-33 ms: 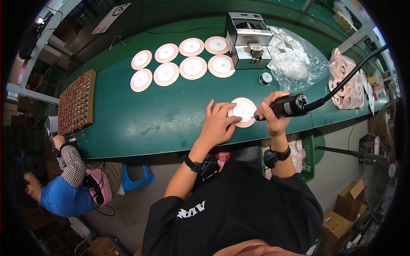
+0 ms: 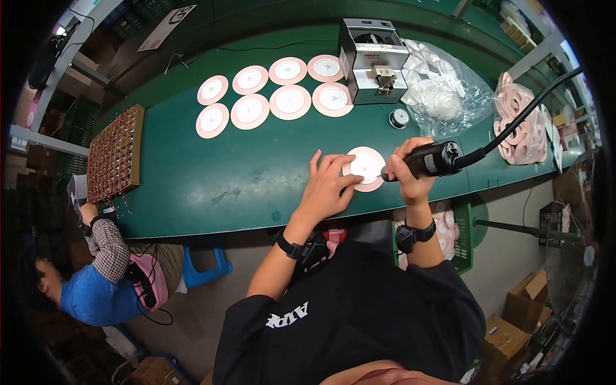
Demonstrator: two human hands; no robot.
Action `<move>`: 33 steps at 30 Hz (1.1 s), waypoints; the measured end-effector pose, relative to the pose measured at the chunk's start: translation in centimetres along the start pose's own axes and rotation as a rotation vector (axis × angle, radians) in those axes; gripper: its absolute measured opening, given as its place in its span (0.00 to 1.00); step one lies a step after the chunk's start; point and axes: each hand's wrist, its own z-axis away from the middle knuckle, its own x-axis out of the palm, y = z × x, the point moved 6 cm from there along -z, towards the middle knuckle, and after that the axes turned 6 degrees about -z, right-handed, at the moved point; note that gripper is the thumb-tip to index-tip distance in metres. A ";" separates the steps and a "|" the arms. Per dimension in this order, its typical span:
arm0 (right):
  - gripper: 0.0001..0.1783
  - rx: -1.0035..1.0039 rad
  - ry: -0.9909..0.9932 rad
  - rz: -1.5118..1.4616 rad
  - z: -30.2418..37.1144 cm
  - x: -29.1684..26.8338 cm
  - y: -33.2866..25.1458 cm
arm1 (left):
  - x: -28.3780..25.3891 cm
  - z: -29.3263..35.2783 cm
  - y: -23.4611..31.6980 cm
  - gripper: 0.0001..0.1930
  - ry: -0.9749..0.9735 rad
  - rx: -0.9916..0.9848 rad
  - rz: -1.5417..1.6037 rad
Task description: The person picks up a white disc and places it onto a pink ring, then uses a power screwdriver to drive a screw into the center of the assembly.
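The right hand (image 2: pixel 410 173) has its grip closed around a black power tool (image 2: pixel 431 160), whose tip is hidden behind the fingers. The left hand (image 2: pixel 328 183) presses flat, fingers spread, on a pink-rimmed disc (image 2: pixel 367 165) near the bench (image 2: pixel 256 173) front edge. Left of the disc the bench lies bare.

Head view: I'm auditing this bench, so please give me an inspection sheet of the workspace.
Surface: green bench top, no spills seen.
Job's things: round pink-rimmed disc at the front edge; black powered handheld tool pointed at it.
Clutter: eight similar discs, grey machine, clear bag, brown grid tray.
Hands: left hand steadies the disc; right hand grips the tool.
Cables: black cord runs from the tool.
Surroundings: co-worker at left, cardboard boxes.
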 end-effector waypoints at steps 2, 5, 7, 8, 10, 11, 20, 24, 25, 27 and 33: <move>0.17 0.008 -0.027 0.050 0.1 0.2 0.2 | 0.0 0.0 0.1 0.11 0.002 0.004 -0.002; 0.17 0.033 -0.016 0.011 0.0 0.2 0.3 | 0.1 0.0 0.1 0.11 0.005 0.005 -0.013; 0.17 0.044 -0.011 -0.009 -0.3 0.3 0.2 | 0.0 0.0 0.2 0.11 0.005 0.004 -0.011; 0.17 0.089 -0.018 -0.003 -0.6 0.4 0.2 | -0.1 0.1 0.2 0.11 0.004 0.000 -0.008; 0.17 0.173 -0.036 0.015 -2.0 0.5 0.1 | -0.2 0.0 0.2 0.11 0.011 0.002 -0.006; 0.17 0.168 -0.040 0.015 -3.2 0.6 -0.5 | -0.1 0.1 0.1 0.11 0.006 0.005 -0.007; 0.14 -0.271 0.055 0.036 -18.8 -0.1 -1.6 | 0.2 0.2 0.2 0.12 0.002 0.035 -0.005; 0.11 -0.227 0.084 0.075 -20.2 -0.3 0.7 | 0.0 0.3 0.0 0.14 0.008 0.026 -0.005; 0.11 -0.193 0.089 0.071 -20.3 -0.6 1.0 | 0.1 0.3 0.0 0.14 0.007 0.027 -0.001; 0.10 -0.154 0.093 0.067 -19.6 -0.6 1.1 | 0.2 0.5 0.0 0.14 0.005 0.021 0.010; 0.14 -0.029 -0.037 -0.151 -9.8 3.6 -0.6 | 0.2 0.6 -0.6 0.15 0.021 0.008 0.010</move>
